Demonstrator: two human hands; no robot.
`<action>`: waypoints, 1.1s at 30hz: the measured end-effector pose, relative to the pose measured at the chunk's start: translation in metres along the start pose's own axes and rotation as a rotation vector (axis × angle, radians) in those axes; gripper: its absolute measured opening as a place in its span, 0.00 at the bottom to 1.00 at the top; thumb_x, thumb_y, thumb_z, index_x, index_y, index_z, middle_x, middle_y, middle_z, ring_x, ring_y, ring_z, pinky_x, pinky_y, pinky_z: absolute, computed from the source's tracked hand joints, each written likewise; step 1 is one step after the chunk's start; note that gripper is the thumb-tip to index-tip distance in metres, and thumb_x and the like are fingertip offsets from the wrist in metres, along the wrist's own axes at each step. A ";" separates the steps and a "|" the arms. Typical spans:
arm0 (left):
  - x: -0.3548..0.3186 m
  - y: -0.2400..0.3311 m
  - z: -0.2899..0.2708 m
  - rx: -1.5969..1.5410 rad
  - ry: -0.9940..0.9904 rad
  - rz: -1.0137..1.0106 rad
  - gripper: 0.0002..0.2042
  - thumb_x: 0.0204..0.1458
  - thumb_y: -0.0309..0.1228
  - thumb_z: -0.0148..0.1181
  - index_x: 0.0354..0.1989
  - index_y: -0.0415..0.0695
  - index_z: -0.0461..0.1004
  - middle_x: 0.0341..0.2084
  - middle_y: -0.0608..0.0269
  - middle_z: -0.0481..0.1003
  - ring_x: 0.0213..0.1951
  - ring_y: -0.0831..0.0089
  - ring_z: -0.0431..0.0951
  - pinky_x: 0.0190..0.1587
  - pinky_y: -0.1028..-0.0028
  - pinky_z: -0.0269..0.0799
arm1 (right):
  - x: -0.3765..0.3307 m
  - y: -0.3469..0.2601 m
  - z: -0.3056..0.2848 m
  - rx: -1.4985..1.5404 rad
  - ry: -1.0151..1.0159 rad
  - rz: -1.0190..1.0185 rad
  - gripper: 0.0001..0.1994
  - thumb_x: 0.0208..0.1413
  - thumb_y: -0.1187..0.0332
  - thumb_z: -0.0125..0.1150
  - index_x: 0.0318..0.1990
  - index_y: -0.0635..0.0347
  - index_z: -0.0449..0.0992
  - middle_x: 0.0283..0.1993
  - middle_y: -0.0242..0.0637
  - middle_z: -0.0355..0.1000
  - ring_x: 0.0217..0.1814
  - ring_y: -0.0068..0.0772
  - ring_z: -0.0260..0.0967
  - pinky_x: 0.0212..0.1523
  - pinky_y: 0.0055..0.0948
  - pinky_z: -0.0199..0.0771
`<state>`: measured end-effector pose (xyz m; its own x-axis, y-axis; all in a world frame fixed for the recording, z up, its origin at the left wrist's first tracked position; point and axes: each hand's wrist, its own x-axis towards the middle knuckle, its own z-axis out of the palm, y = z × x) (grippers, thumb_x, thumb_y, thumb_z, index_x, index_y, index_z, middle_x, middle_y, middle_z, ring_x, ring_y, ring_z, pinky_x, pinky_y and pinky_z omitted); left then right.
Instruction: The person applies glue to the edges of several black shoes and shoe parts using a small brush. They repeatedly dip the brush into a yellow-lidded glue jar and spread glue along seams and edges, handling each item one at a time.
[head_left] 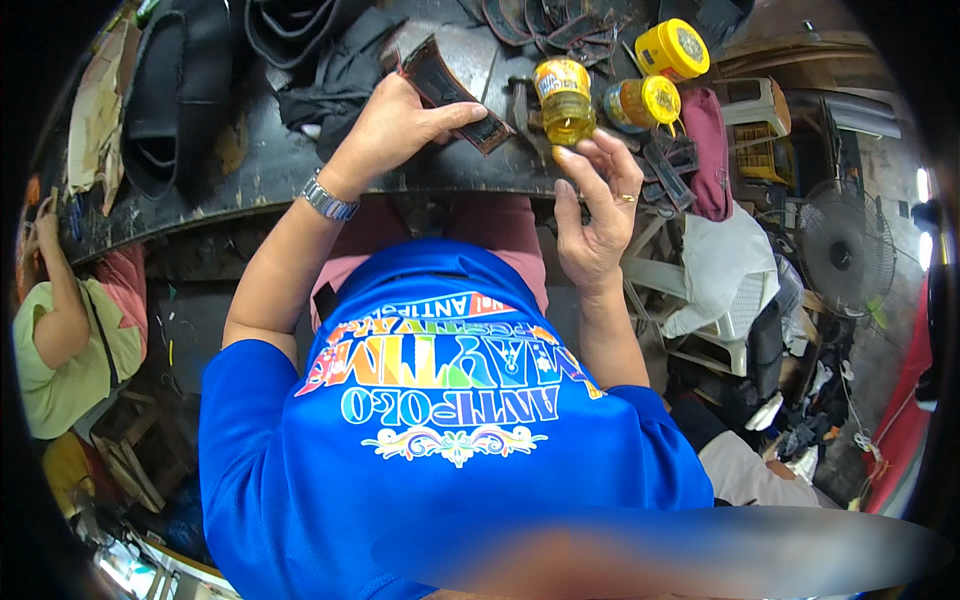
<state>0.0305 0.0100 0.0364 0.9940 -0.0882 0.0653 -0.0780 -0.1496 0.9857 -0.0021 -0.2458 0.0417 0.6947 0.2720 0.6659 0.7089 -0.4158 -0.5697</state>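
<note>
My left hand (pixel 398 128) is closed on a curved black leather strip (pixel 450 92) with brown edges, thumb across its near end, held over the front part of the dark worktable (pixel 430 178). At the table's front edge my right hand (pixel 600 205) is open, thumb and fingers apart. Its fingertips come close to a glass jar (pixel 570 122) of yellowish liquid with an orange and white label; whether they touch it I cannot tell. Just right of that jar stands a second jar (pixel 655 102) with a yellow lid.
A yellow tub (pixel 673 50) stands behind the jars. Black straps (pixel 555 25) lie at the back, black material (pixel 165 95) at left. Maroon cloth (pixel 710 155) hangs at the right edge. A white plastic chair (pixel 715 300), a fan (pixel 846 248) and, at left, another person (pixel 85 330) are nearby.
</note>
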 end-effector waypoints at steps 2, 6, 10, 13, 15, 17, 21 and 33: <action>0.019 0.011 -0.016 0.266 0.020 0.133 0.15 0.52 0.39 0.73 0.35 0.37 0.83 0.23 0.62 0.81 0.26 0.81 0.79 0.31 0.77 0.75 | -0.001 0.004 0.003 0.075 -0.003 0.043 0.26 0.52 0.86 0.62 0.60 0.60 0.76 0.62 0.46 0.65 0.49 0.34 0.74 0.53 0.30 0.75; 0.070 0.013 -0.041 0.436 -0.004 0.165 0.17 0.50 0.44 0.74 0.31 0.40 0.84 0.19 0.64 0.79 0.22 0.77 0.79 0.31 0.72 0.75 | -0.011 0.009 0.010 0.193 -0.011 0.024 0.28 0.53 0.87 0.60 0.64 0.64 0.70 0.61 0.47 0.66 0.40 0.29 0.73 0.45 0.28 0.78; 0.117 -0.004 -0.051 0.532 -0.135 0.164 0.16 0.55 0.36 0.70 0.46 0.39 0.80 0.28 0.63 0.80 0.31 0.75 0.78 0.38 0.72 0.75 | -0.022 0.010 0.009 0.220 -0.025 0.103 0.31 0.54 0.87 0.59 0.67 0.64 0.67 0.61 0.48 0.66 0.38 0.27 0.74 0.42 0.26 0.78; 0.142 -0.010 -0.048 0.683 -0.162 0.174 0.17 0.55 0.32 0.69 0.51 0.38 0.77 0.33 0.56 0.81 0.34 0.67 0.80 0.41 0.67 0.76 | -0.026 0.013 0.002 0.166 -0.046 0.134 0.34 0.55 0.86 0.60 0.71 0.63 0.61 0.59 0.48 0.68 0.39 0.26 0.75 0.46 0.27 0.76; 0.156 -0.006 -0.041 0.868 -0.157 0.169 0.18 0.55 0.31 0.68 0.53 0.38 0.76 0.37 0.50 0.82 0.38 0.58 0.82 0.43 0.64 0.76 | -0.028 0.015 -0.003 0.158 -0.039 0.140 0.34 0.55 0.87 0.60 0.71 0.64 0.60 0.59 0.48 0.68 0.39 0.26 0.74 0.45 0.26 0.76; 0.159 -0.001 -0.033 1.053 -0.099 0.323 0.19 0.56 0.28 0.66 0.56 0.39 0.74 0.45 0.42 0.80 0.48 0.48 0.80 0.50 0.58 0.75 | -0.031 0.016 -0.005 0.160 -0.039 0.162 0.34 0.55 0.87 0.60 0.71 0.64 0.60 0.59 0.48 0.69 0.39 0.26 0.74 0.45 0.26 0.76; 0.171 0.007 -0.014 1.218 -0.257 0.246 0.23 0.52 0.25 0.66 0.58 0.41 0.72 0.47 0.43 0.79 0.52 0.47 0.79 0.54 0.56 0.74 | -0.037 0.015 -0.007 0.208 -0.079 0.235 0.34 0.55 0.86 0.60 0.71 0.63 0.61 0.58 0.47 0.70 0.38 0.25 0.73 0.45 0.26 0.76; 0.146 0.016 -0.003 1.044 -0.012 0.568 0.13 0.51 0.29 0.67 0.44 0.39 0.76 0.47 0.45 0.73 0.48 0.45 0.79 0.52 0.53 0.76 | -0.047 0.014 -0.008 0.262 -0.026 0.297 0.36 0.59 0.85 0.58 0.75 0.60 0.54 0.54 0.45 0.72 0.41 0.24 0.73 0.46 0.25 0.76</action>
<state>0.1745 -0.0025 0.0620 0.7963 -0.4093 0.4453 -0.5378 -0.8161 0.2116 -0.0256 -0.2716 0.0063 0.8745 0.1966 0.4433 0.4816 -0.2450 -0.8414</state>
